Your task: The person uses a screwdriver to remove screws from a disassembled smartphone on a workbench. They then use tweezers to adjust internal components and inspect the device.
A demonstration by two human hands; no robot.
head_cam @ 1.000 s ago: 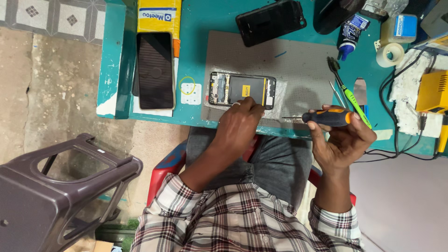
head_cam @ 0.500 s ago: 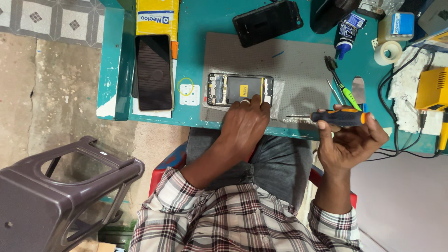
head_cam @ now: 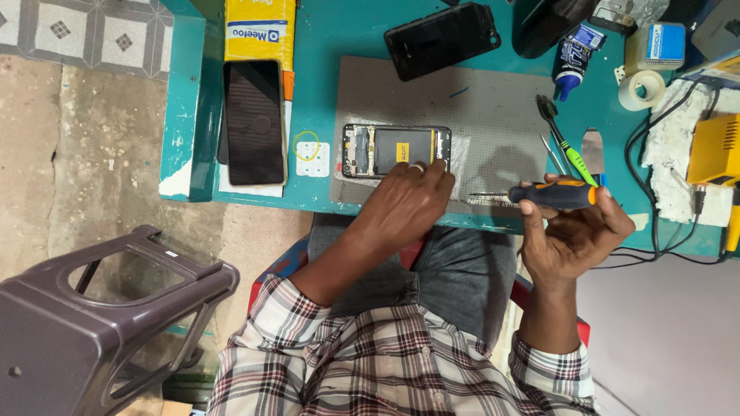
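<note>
Opened black smartphone (head_cam: 397,151), its back cover off and a yellow-labelled battery showing, is lying flat on a grey rectangular work mat (head_cam: 493,108), close to the near edge of the teal desk (head_cam: 331,38). The left hand (head_cam: 405,202) is pressing down on the phone's near long edge with its fingertips. The right hand (head_cam: 574,227) is gripping a black-and-orange screwdriver (head_cam: 551,194), its thin shaft pointing left toward the phone but hanging apart from it, just over the desk's front edge. Bare mat is lying open between phone and a green-handled tool (head_cam: 566,142). A dark phone screen panel (head_cam: 254,122) is sitting near the desk's left edge, a second black phone (head_cam: 443,38) beyond the mat. A grey plastic stool (head_cam: 100,323) is standing on the floor, well apart.
</note>
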